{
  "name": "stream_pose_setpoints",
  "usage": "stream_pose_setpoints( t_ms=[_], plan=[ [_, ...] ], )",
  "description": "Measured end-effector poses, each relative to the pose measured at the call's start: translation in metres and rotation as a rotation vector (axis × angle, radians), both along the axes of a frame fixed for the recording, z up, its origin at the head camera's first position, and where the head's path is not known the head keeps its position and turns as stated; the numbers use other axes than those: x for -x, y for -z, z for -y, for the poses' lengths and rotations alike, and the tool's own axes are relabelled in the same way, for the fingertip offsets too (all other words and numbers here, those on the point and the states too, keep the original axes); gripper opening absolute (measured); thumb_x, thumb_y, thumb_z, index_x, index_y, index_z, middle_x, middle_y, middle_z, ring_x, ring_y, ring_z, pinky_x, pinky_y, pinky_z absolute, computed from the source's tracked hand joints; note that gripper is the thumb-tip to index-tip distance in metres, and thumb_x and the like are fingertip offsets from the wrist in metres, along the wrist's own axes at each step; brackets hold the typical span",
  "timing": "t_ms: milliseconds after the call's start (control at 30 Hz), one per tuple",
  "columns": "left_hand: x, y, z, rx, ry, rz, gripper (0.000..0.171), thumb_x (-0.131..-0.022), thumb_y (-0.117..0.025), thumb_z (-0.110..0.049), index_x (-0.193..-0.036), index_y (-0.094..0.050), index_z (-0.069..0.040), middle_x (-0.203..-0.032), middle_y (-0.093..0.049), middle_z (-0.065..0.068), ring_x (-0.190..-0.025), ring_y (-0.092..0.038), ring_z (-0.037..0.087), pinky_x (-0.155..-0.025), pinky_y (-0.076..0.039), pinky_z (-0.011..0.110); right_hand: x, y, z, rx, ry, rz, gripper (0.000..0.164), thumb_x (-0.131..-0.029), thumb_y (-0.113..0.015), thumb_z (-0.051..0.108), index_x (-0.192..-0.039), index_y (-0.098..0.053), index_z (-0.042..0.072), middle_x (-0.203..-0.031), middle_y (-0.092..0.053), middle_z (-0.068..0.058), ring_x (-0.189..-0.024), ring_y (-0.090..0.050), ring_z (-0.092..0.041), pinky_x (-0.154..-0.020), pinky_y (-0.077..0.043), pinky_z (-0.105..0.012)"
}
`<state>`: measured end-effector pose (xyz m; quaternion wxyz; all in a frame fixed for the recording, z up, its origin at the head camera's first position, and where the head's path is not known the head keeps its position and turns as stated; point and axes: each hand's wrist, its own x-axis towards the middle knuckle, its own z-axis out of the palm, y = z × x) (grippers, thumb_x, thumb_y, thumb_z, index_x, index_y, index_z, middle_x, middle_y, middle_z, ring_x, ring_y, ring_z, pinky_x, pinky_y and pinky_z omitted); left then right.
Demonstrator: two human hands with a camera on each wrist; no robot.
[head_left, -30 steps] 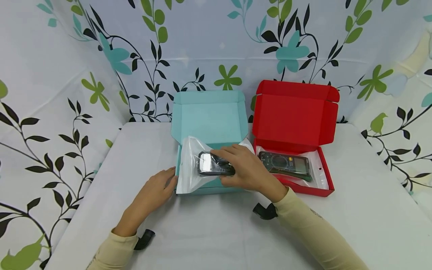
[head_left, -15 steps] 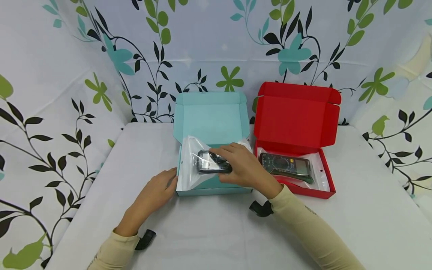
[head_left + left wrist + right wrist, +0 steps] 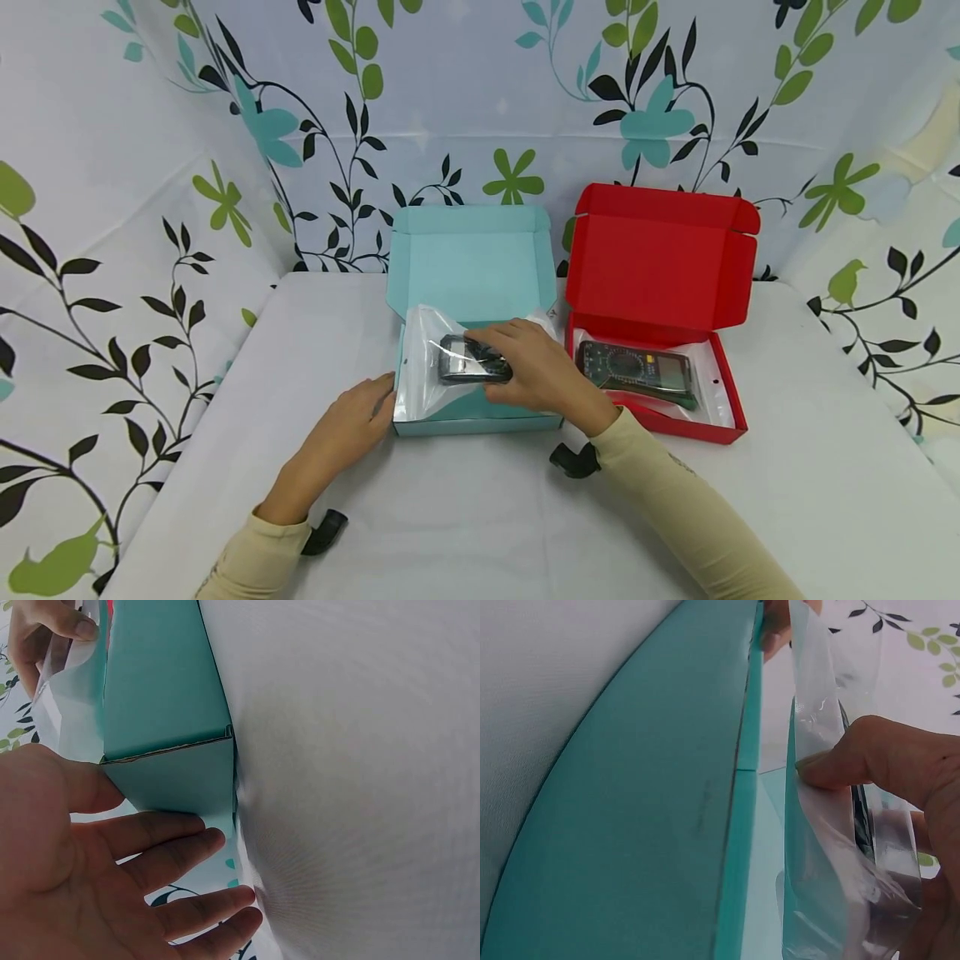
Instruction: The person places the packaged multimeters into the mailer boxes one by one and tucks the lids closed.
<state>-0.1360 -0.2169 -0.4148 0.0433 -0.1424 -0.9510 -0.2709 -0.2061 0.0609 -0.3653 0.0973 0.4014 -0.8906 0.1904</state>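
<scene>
My right hand (image 3: pixel 536 367) grips a black multimeter (image 3: pixel 456 367) through its plastic bag (image 3: pixel 416 387), above the open teal box (image 3: pixel 480 427). The multimeter's screen end points left; my fingers hide its other end. In the right wrist view my thumb presses one face of the bag (image 3: pixel 821 840) while the other fingers lie behind it. My left hand (image 3: pixel 352 425) rests at the teal box's left side. In the left wrist view its fingers are extended and spread along the box's end wall (image 3: pixel 176 780), thumb near the top corner.
An open red box (image 3: pixel 731 383) stands right of the teal one, holding another bagged multimeter (image 3: pixel 637 371). Both lids stand raised at the back, near the patterned cloth wall (image 3: pixel 450 100). Black wrist-worn pieces (image 3: pixel 576 460) show below the sleeves. White cloth covers the table (image 3: pixel 465 517).
The bagged multimeter has tilted and shifted slightly in my right hand, which sits a little farther left. The whole head view has drifted slightly right. My left hand stays at the teal box.
</scene>
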Motion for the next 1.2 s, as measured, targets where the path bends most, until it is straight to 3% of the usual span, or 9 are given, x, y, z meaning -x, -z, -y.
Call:
stream_pose_setpoints(
  t_ms=[300, 567, 733, 900, 1067, 1200],
  plan=[
    [-0.002, -0.001, 0.002, -0.018, 0.014, -0.012, 0.041, -0.1, -0.041, -0.023, -0.134, -0.05, -0.002, -0.128, -0.055, 0.011, -0.115, -0.051, 0.029, -0.093, -0.04, 0.047, 0.012, 0.018, 0.006, -0.043, 0.025, 0.064, 0.067, -0.071, -0.074, 0.03, -0.134, -0.051, 0.021, -0.124, -0.055, 0.002, -0.108, -0.047, -0.016, -0.09, -0.039, -0.038],
    [-0.001, 0.0, 0.001, -0.02, 0.008, 0.0, 0.042, -0.1, -0.04, -0.025, -0.134, -0.049, -0.001, -0.132, -0.051, 0.013, -0.121, -0.045, 0.033, -0.098, -0.035, 0.049, 0.015, 0.036, 0.01, -0.08, 0.063, 0.166, 0.067, -0.072, -0.076, 0.029, -0.134, -0.05, 0.024, -0.124, -0.054, 0.001, -0.108, -0.047, -0.015, -0.086, -0.042, -0.036],
    [0.0, 0.0, 0.0, -0.018, -0.006, 0.006, 0.044, -0.1, -0.04, -0.026, -0.134, -0.049, 0.001, -0.131, -0.052, 0.013, -0.12, -0.046, 0.032, -0.097, -0.036, 0.049, 0.017, 0.042, 0.011, -0.106, 0.05, 0.159, 0.066, -0.071, -0.075, 0.029, -0.133, -0.052, 0.023, -0.121, -0.057, 0.002, -0.105, -0.048, -0.015, -0.086, -0.042, -0.037],
    [0.0, 0.0, -0.003, -0.018, -0.009, 0.007, 0.045, -0.1, -0.04, -0.026, -0.133, -0.049, 0.002, -0.131, -0.051, 0.015, -0.121, -0.046, 0.033, -0.097, -0.036, 0.049, 0.016, 0.044, 0.011, -0.152, 0.044, 0.141, 0.069, -0.071, -0.076, 0.031, -0.135, -0.05, 0.022, -0.124, -0.056, 0.0, -0.109, -0.047, -0.017, -0.093, -0.038, -0.041],
    [-0.001, -0.002, -0.005, 0.01, -0.026, 0.022, 0.046, -0.1, -0.042, -0.027, -0.133, -0.048, 0.003, -0.132, -0.051, 0.016, -0.121, -0.044, 0.037, -0.097, -0.035, 0.05, 0.013, 0.042, 0.006, -0.196, 0.018, 0.151, 0.077, -0.074, -0.076, 0.035, -0.14, -0.042, 0.017, -0.136, -0.045, -0.007, -0.122, -0.04, -0.023, -0.103, -0.027, -0.046],
    [-0.002, -0.006, -0.006, 0.075, -0.06, -0.036, 0.048, -0.098, -0.045, -0.027, -0.132, -0.047, 0.007, -0.133, -0.048, 0.021, -0.122, -0.04, 0.044, -0.098, -0.033, 0.054, 0.008, 0.031, -0.007, -0.109, 0.01, 0.131, 0.078, -0.078, -0.073, 0.039, -0.143, -0.037, 0.017, -0.144, -0.036, -0.01, -0.128, -0.032, -0.024, -0.103, -0.027, -0.047]
  ],
)
